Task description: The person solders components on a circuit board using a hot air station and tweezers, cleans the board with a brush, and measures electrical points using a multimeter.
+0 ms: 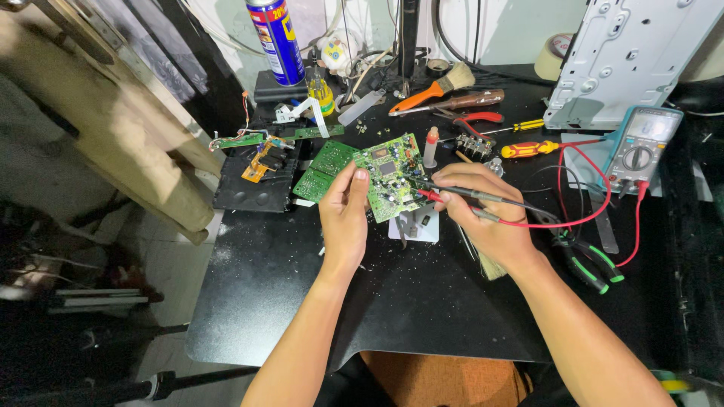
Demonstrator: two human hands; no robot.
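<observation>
Head view, looking down on a black worktable (286, 301). A green circuit board (392, 177) is being held tilted above the table's middle, the left hand (343, 218) gripping its left edge with fingers closed on it, thumb on the component face. The right hand (483, 215) is pinching two multimeter probes together, a red probe (431, 197) and a black probe (452, 190), fingers closed around both shafts, their tips resting on the board's right half. Red and black leads are running right to a teal-cased multimeter (645, 147) lying near the table's right edge.

Judged from this pose, good probing is calling for tips kept apart on separate solder points, a steady board, and a glance to the meter without shifting either tip.

Just beyond the board, two more green boards (324, 169) are lying flat; a black casing (253, 188) is sitting at the table's left edge. Screwdrivers, red-handled pliers (479, 117), an orange-handled brush (434, 89) and a spray can (275, 38) are crowding the far side. Green-handled cutters (596, 264) are lying just right of the right wrist. Open room is lying toward the near edge, below both forearms; leads may be snagging the cutters.
</observation>
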